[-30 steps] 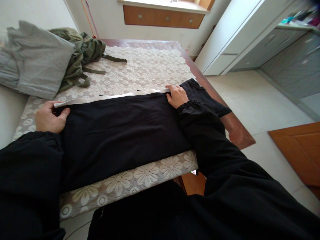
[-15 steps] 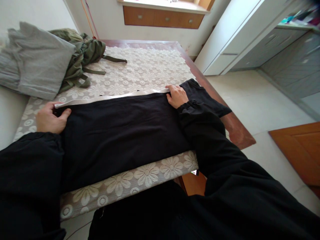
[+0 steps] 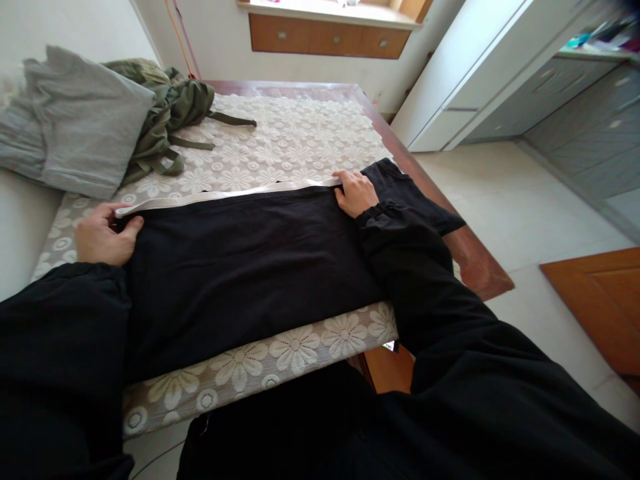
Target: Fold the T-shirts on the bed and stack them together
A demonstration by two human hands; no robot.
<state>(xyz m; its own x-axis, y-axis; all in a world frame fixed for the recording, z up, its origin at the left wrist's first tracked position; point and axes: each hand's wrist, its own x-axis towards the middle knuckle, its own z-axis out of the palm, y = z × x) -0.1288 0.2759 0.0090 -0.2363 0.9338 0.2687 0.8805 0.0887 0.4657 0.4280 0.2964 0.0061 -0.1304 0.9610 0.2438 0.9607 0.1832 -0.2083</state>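
Fingers of the left hand (image 3: 104, 235) pinch one end of the white band (image 3: 225, 194) that edges the black garment (image 3: 240, 267), while fingers of the right hand (image 3: 356, 193) press down on the band's other end, curled over the cloth. Between the two hands the garment lies flat on the tabletop (image 3: 280, 140), its long axis running from one hand to the other; both hands touch it equally. It looks dark, smooth, folded. Beyond the fingers, well apart, lie an olive garment (image 3: 170, 113) and a grey garment (image 3: 85, 120)
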